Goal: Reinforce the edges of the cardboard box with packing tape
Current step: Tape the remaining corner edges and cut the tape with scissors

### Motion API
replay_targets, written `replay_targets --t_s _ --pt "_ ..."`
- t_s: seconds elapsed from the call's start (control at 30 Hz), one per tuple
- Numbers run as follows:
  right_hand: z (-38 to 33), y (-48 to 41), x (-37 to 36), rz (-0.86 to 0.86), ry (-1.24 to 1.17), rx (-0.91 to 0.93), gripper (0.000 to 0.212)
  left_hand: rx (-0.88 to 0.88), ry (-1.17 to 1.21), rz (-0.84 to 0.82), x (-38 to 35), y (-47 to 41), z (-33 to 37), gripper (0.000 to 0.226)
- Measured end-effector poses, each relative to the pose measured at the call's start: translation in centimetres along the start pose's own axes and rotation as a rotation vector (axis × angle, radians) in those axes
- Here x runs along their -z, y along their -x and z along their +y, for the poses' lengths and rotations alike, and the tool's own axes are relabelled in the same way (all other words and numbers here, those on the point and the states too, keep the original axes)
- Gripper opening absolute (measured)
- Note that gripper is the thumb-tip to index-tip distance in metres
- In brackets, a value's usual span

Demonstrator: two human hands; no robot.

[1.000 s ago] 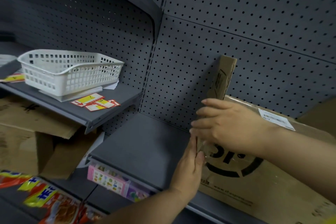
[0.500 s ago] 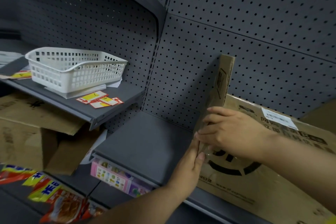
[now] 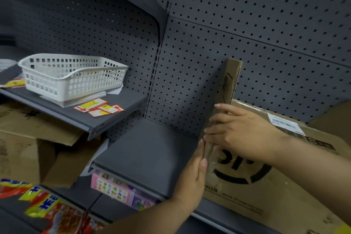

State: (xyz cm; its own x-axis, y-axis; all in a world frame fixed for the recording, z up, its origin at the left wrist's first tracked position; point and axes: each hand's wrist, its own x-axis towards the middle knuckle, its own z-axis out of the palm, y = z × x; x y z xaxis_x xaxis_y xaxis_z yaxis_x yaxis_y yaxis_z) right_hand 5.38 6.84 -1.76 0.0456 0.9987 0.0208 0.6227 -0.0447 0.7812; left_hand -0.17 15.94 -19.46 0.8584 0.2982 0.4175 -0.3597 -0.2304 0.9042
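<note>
The right hand (image 3: 241, 133) has edged slightly up the cardboard box (image 3: 266, 201) corner, uncovering more logo (image 3: 245, 181).

This is a shop aisle. Grey metal retail shelving (image 3: 148, 157) with a perforated back panel (image 3: 247, 24) rises behind the white basket (image 3: 72, 76); red-and-yellow price tags (image 3: 98, 108) lie just in front of the basket, and well below it sit bright snack packets (image 3: 47, 211) and a pink boxed product (image 3: 114, 190).

left grip (image 3: 191, 175), right grip (image 3: 241, 135) — bare; forearms (image 3: 307, 159) bare
</note>
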Motion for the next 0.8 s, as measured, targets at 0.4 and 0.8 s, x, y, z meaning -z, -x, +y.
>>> replay_targets --t_s 0.4,0.8 --pt "2.1 -0.3 0.4 0.014 0.076 0.028 0.036 -0.062 -0.096 0.020 -0.5 -1.0 0.3 0.048" --pt "3.1 -0.6 1.0 0.070 0.012 0.049 0.021 -0.062 -0.101 -0.007 -0.7 -1.6 -0.3 0.056"
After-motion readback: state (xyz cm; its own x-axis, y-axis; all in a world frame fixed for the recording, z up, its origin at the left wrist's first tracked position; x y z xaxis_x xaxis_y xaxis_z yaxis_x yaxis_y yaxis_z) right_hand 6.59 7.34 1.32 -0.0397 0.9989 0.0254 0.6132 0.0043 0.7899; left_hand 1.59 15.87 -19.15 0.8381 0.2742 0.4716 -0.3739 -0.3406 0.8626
